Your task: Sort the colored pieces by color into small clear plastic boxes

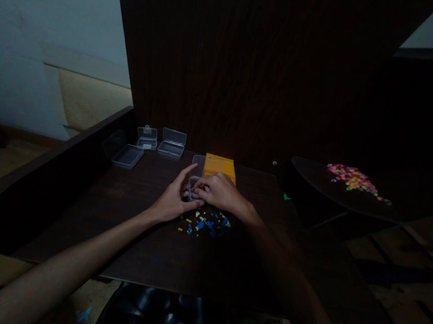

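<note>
My left hand (pixel 172 199) and my right hand (pixel 220 192) meet over the middle of a dark wooden table (pixel 113 233). Both have their fingers curled around a small clear plastic box (pixel 196 172), whose lid stands open behind the fingers. Just in front of the hands lies a scatter of small blue, yellow and dark pieces (pixel 206 223). An orange-yellow flat box (pixel 219 167) sits right behind my right hand. The light is dim and the fingertips are hard to make out.
Three more small clear boxes (pixel 147 137) (pixel 172 143) (pixel 128 156) stand at the table's far left corner. A dark side surface on the right carries a heap of pink and yellow pieces (pixel 351 178). A dark wooden panel rises behind the table.
</note>
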Available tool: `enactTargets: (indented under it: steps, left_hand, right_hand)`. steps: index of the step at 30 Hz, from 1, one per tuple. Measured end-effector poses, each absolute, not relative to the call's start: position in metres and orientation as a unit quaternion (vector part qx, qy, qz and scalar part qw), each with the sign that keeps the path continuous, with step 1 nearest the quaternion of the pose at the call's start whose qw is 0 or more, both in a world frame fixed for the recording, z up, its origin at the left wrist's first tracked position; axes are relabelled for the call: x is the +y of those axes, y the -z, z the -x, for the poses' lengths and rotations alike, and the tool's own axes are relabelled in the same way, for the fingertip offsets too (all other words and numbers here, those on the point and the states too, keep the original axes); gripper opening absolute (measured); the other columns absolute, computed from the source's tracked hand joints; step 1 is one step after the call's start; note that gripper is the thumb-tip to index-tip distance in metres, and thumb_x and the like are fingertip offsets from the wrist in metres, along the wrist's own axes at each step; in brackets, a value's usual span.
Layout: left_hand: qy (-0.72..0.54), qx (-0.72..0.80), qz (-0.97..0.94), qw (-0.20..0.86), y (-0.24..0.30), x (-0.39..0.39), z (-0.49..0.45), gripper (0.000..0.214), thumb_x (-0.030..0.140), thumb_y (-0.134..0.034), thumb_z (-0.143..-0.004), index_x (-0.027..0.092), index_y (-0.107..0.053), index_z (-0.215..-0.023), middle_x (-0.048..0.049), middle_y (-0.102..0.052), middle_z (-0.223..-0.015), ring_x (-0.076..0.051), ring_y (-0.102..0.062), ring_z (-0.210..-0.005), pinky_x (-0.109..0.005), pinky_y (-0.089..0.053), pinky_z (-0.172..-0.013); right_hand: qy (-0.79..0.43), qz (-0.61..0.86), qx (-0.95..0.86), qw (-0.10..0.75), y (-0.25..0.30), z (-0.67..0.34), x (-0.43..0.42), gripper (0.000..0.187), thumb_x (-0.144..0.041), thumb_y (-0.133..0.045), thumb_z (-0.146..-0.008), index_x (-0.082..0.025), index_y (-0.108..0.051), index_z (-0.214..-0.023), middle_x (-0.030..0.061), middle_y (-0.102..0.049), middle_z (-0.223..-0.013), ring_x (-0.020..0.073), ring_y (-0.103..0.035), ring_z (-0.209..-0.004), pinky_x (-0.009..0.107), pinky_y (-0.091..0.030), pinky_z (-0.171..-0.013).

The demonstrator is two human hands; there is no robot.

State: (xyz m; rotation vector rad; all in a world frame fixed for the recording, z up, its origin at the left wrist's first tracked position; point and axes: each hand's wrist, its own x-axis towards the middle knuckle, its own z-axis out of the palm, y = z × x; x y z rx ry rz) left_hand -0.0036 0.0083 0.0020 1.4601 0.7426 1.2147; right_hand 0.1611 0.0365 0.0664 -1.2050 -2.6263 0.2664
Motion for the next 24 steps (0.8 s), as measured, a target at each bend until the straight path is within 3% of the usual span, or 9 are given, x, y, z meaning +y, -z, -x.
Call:
enactTargets:
  steps: [8, 14, 18, 21, 24]
  left_hand:
    - [-0.507, 0.307, -0.607, 0.529, -0.002, 0.009, 0.004, 0.096, 0.019, -0.081, -0.067, 0.028, -0.026, -0.146, -0.012, -0.057, -0.126, -0.023, -0.064, -0.106, -0.039, -0.055, -0.091]
    - [-0.515, 0.314, -0.607, 0.518, 0.0, 0.012, 0.006, 0.098, 0.02, -0.082, -0.066, 0.028, -0.027, -0.146, -0.0135, -0.056, -0.127, -0.022, -0.066, -0.101, -0.041, -0.054, -0.091]
    - [-0.524, 0.345, -0.6, 0.496, 0.002, 0.016, 0.008, 0.099, 0.021, -0.084, -0.064, 0.028, -0.028, -0.146, -0.0116, -0.056, -0.124, -0.017, -0.066, -0.091, -0.04, -0.055, -0.088]
    - [-0.535, 0.354, -0.598, 0.481, 0.004, 0.018, 0.01, 0.1, 0.022, -0.084, -0.063, 0.028, -0.029, -0.145, -0.0105, -0.056, -0.122, -0.017, -0.065, -0.088, -0.04, -0.056, -0.088]
    - [-0.54, 0.36, -0.598, 0.47, 0.003, 0.02, 0.012, 0.099, 0.024, -0.084, -0.063, 0.027, -0.029, -0.145, -0.0108, -0.056, -0.121, -0.016, -0.065, -0.087, -0.04, -0.056, -0.087]
  right_hand:
    - [-0.093, 0.415, -0.889, 0.168, -0.067, -0.168, 0.033, 0.018, -0.02, -0.06, -0.083, -0.017, -0.073, -0.095, 0.001, -0.066, -0.072, 0.0113, -0.054, -0.064, 0.022, -0.032, -0.061]
    - [-0.146, 0.374, -0.884, 0.241, -0.073, -0.188, 0.016, 0.014, -0.018, -0.061, -0.08, -0.014, -0.071, -0.087, -0.0043, -0.054, -0.056, 0.008, -0.045, -0.052, 0.02, -0.033, -0.057]
    - [-0.211, 0.345, -0.904, 0.142, -0.072, -0.198, 0.008, 0.014, -0.023, -0.063, -0.08, -0.016, -0.074, -0.084, -0.0058, -0.051, -0.051, 0.0078, -0.044, -0.049, 0.019, -0.033, -0.056]
    - [-0.206, 0.362, -0.907, 0.055, -0.064, -0.199, 0.01, 0.013, -0.021, -0.063, -0.081, -0.018, -0.075, -0.085, -0.0043, -0.057, -0.056, 0.0084, -0.048, -0.052, 0.02, -0.032, -0.057]
    - [-0.172, 0.388, -0.905, 0.035, -0.052, -0.195, 0.013, 0.018, -0.02, -0.061, -0.083, -0.02, -0.075, -0.094, -0.0009, -0.067, -0.07, 0.0105, -0.053, -0.059, 0.021, -0.033, -0.06]
